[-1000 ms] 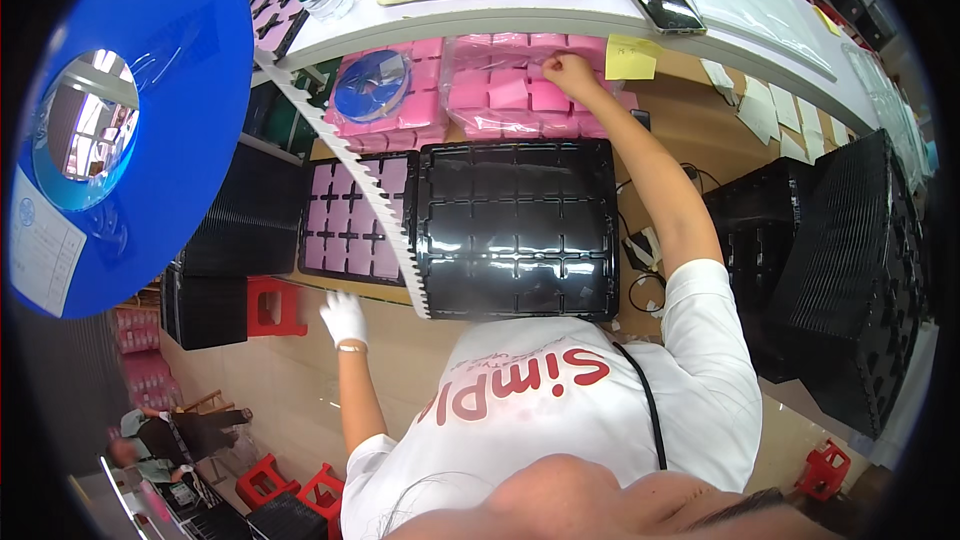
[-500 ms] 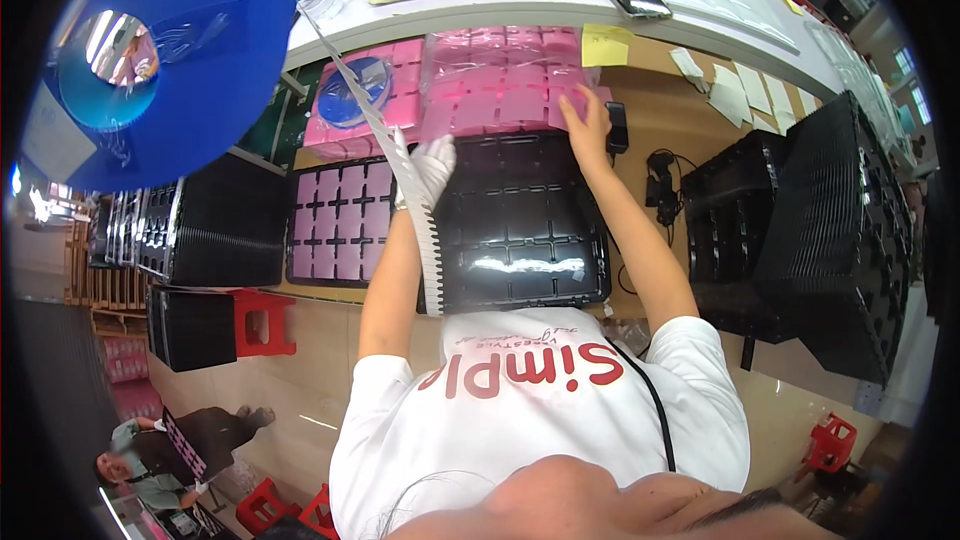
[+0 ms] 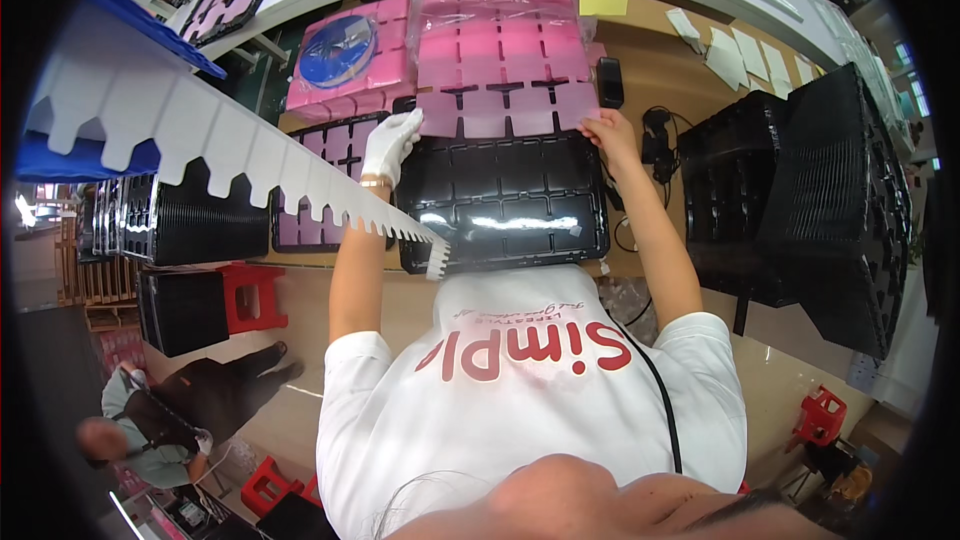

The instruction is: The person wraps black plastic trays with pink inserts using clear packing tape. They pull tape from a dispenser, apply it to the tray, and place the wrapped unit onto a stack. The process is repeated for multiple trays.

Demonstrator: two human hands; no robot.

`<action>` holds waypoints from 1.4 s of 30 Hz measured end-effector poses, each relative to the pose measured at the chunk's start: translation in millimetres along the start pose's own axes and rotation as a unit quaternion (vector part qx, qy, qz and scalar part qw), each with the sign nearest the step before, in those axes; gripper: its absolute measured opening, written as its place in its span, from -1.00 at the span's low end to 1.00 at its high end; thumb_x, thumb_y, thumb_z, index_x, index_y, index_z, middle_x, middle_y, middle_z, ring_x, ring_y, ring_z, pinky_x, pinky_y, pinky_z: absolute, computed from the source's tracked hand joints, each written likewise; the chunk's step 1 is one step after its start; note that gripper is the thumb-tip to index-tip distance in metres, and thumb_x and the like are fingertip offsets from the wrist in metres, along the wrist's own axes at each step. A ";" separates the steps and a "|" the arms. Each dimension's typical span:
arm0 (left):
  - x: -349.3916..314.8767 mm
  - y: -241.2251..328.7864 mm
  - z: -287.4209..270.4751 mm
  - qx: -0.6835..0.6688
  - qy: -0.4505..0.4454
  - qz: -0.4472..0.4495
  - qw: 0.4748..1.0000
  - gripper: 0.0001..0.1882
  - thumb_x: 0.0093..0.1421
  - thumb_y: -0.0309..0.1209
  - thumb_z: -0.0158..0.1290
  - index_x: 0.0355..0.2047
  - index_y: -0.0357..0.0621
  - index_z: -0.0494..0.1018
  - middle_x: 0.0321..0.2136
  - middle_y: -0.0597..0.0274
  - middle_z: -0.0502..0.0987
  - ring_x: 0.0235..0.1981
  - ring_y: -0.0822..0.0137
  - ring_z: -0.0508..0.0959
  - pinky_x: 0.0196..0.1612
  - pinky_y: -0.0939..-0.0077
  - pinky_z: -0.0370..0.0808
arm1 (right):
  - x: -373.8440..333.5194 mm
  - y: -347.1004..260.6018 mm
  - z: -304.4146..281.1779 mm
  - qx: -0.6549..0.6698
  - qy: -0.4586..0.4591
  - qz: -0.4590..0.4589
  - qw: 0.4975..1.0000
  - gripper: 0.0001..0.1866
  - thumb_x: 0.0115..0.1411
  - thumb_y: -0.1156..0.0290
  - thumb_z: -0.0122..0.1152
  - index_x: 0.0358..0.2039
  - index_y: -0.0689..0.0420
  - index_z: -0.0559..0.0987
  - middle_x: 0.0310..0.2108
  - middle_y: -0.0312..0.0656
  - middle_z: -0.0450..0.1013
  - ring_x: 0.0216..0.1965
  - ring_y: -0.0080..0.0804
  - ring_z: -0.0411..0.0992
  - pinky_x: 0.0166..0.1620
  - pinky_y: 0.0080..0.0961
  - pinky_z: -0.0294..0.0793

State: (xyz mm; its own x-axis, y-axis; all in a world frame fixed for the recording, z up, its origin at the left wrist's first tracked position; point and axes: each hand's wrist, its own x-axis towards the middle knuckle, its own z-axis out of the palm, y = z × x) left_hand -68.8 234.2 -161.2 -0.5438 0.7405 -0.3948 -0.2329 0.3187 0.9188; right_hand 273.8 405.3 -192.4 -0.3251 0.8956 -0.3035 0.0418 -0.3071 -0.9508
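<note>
My left hand (image 3: 392,145), in a white glove, pinches the left end of a translucent pink sheet (image 3: 510,115) with notches along its edge. My bare right hand (image 3: 610,134) pinches the right end. The sheet stretches between both hands over the far edge of a shiny black tray (image 3: 500,180) with a grid of shallow compartments. Beyond it lies a plastic-wrapped stack of pink sheets (image 3: 500,25). A white toothed strip (image 3: 290,165) slants across the view close to the camera, passing in front of my left forearm.
A tray with pink pieces (image 3: 305,225) lies left of the black one. A blue round film roll (image 3: 338,48) rests on another pink stack (image 3: 385,70). Black tray stacks (image 3: 215,220) (image 3: 830,210) stand on both sides. A black adapter and cable (image 3: 657,140) lie right. A co-worker (image 3: 165,420) is lower left.
My hands have drawn back from the pink stack and now hold a pink sheet taut at the tray's far edge. The view has shifted, and the toothed strip looks larger and more slanted.
</note>
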 end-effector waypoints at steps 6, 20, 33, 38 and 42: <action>-94.6 -60.0 -38.7 0.180 0.078 0.122 0.973 -0.67 0.17 -0.25 0.20 -0.22 -0.30 0.52 -0.45 0.26 0.60 -0.49 0.58 0.49 -0.42 0.64 0.44 | -103.9 43.7 -14.5 -0.035 -0.025 -0.044 0.998 -0.70 0.10 0.61 0.24 -0.14 0.30 0.41 -0.39 -0.22 0.52 -0.37 -0.58 0.47 -0.27 -0.69 0.44; -177.8 -91.1 -32.3 0.256 0.182 0.017 0.949 -0.67 0.18 -0.23 0.18 -0.17 -0.20 0.53 -0.43 0.22 0.63 -0.46 0.49 0.56 -0.34 0.57 0.49 | -155.4 73.4 -17.6 -0.105 0.025 -0.064 0.992 -0.61 0.07 0.52 0.32 -0.10 0.27 0.42 -0.50 -0.31 0.45 -0.48 -0.67 0.34 -0.37 -0.72 0.35; -182.9 -89.9 -23.9 0.399 0.185 0.092 0.894 -0.66 0.14 -0.15 0.19 -0.19 -0.10 0.53 -0.58 0.22 0.55 -0.53 0.21 0.57 -0.36 0.35 0.51 | -162.3 78.0 -15.2 -0.167 0.083 -0.107 0.977 -0.66 0.05 0.54 0.33 -0.15 0.27 0.47 -0.53 -0.31 0.43 -0.53 -0.67 0.32 -0.41 -0.69 0.37; -184.5 -77.0 -17.3 0.421 0.170 0.053 0.890 -0.68 0.15 -0.15 0.17 -0.20 -0.08 0.54 -0.55 0.22 0.56 -0.49 0.23 0.58 -0.35 0.34 0.50 | -162.5 75.9 -13.0 -0.175 0.087 -0.101 0.976 -0.65 0.05 0.55 0.32 -0.13 0.27 0.46 -0.52 -0.31 0.43 -0.53 -0.67 0.31 -0.41 -0.70 0.36; -186.3 -58.2 -11.4 0.470 0.167 0.019 0.867 -0.66 0.13 -0.16 0.18 -0.20 -0.13 0.53 -0.52 0.19 0.54 -0.46 0.21 0.57 -0.30 0.31 0.49 | -164.4 68.3 -12.7 -0.192 0.082 -0.076 0.975 -0.63 0.05 0.56 0.32 -0.11 0.26 0.45 -0.51 -0.32 0.43 -0.51 -0.68 0.32 -0.39 -0.71 0.35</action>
State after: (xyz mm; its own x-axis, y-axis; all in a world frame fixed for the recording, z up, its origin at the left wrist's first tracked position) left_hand 36.9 71.0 -141.1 -0.7766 0.5985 -0.1967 0.4643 0.7548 0.4633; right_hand 342.1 241.2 -208.2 -0.2005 0.9705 -0.1340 0.3668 -0.0525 -0.9288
